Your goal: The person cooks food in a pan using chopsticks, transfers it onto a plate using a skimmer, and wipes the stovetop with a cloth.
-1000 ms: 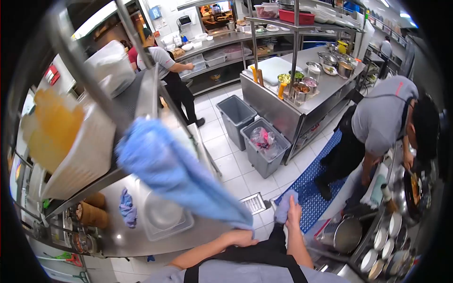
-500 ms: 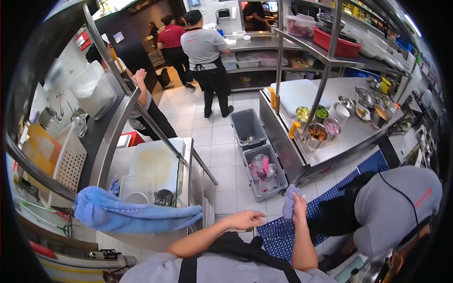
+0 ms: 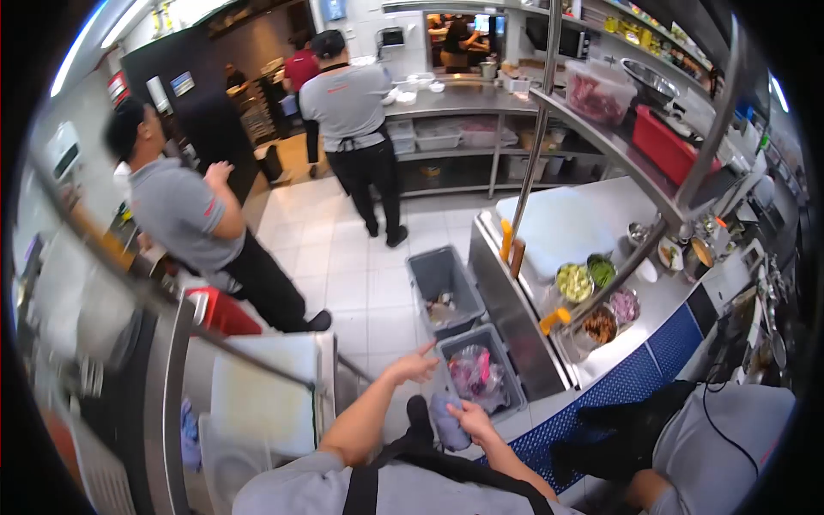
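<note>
My left hand (image 3: 414,365) is raised in front of me with its fingers apart and nothing in it, close to the two grey bins. Gathered in my right hand (image 3: 472,419) is a purple-grey cloth (image 3: 450,422), held just in front of the nearer bin (image 3: 515,388). That bin contains clear plastic and a pink item. The farther bin (image 3: 418,266) has some scraps at its bottom. A white cutting board (image 3: 262,390) lies on the counter to my left, near a crumpled blue cloth (image 3: 190,438).
A steel counter (image 3: 562,339) with bowls of chopped food is at the right, under a shelf (image 3: 601,129). Co-workers stand at the left (image 3: 184,202) and farther ahead (image 3: 348,112). Another bends at the lower right (image 3: 730,429), over a blue mat (image 3: 592,399).
My view has moved toward the bins. The light blue cloth, at my left hand a second ago and apart from it later, is out of view. My right hand keeps the purple-grey cloth.
</note>
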Demonstrator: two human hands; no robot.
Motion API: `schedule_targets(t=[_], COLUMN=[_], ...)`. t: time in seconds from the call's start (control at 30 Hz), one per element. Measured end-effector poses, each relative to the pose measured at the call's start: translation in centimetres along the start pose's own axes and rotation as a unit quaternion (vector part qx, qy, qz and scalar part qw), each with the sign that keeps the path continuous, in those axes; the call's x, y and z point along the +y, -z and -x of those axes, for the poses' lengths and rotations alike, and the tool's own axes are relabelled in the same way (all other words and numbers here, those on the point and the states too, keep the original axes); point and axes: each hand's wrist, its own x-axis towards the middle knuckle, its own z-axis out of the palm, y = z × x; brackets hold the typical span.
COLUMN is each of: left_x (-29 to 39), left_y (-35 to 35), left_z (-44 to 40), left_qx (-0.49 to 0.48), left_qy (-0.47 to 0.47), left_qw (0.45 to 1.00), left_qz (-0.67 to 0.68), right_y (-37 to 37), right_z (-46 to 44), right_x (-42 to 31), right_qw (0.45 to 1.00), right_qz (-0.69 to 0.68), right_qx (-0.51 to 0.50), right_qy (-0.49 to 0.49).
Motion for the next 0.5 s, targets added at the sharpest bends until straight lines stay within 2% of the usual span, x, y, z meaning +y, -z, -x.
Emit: schedule_targets(t=[0.03, 0.07, 0.1, 0.13, 0.2, 0.23, 0.3, 0.37, 0.4, 0.43, 0.47, 0.5], left_x=[4.2, 8.5, 12.8, 17.1, 23.7, 24.6, 25.2, 22.2, 19.2, 15.5, 13.3, 10.8], left_y=[2.9, 6.4, 9.5, 12.6, 16.6, 18.5, 22.3, 24.0, 25.3, 27.7, 29.2, 30.7], left_z=[-0.9, -2.1, -4.0, -4.7, -4.6, -5.8, -7.8, -10.1, -11.7, -13.9, -13.4, -12.5], left_qx=[-0.06, -0.096, -0.095, -0.091, -0.069, -0.068, -0.086, -0.017, -0.001, 0.031, 0.009, 0.011], left_qy=[-0.057, -0.21, -0.315, -0.363, -0.414, -0.41, -0.398, -0.31, -0.295, -0.29, -0.191, -0.148], left_qw=[0.997, 0.973, 0.943, 0.924, 0.875, 0.874, 0.878, 0.943, 0.955, 0.933, 0.937, 0.949], left_qz=[0.006, 0.019, 0.049, 0.083, 0.24, 0.253, 0.253, 0.122, 0.023, -0.211, -0.291, -0.279], right_y=[0.0, -0.5, -1.0, -1.5, -2.2, -2.5, -3.7, -4.1, -4.1, -5.6, -6.1, -6.1], right_z=[-1.4, -1.4, -1.6, -2.8, -6.0, -7.4, -10.1, -13.6, -15.2, -14.8, -15.9, -17.5], right_x=[-2.2, -5.6, -9.0, -11.4, -15.4, -16.9, -19.3, -20.0, -20.7, -23.8, -24.8, -24.6], right_qw=[1.0, 1.0, 1.0, 1.0, 0.996, 0.996, 0.996, 0.996, 0.996, 0.998, 0.999, 0.999], right_qz=[0.003, 0.007, 0.02, 0.022, 0.07, 0.078, -0.05, -0.023, 0.0, -0.02, -0.017, -0.024], right_qx=[-0.005, -0.009, 0.0, 0.013, 0.045, 0.047, 0.071, 0.081, 0.091, 0.065, 0.05, 0.037], right_qy=[-0.007, -0.018, 0.019, 0.008, 0.034, 0.023, 0.035, 0.015, 0.0, 0.011, 0.004, 0.021])
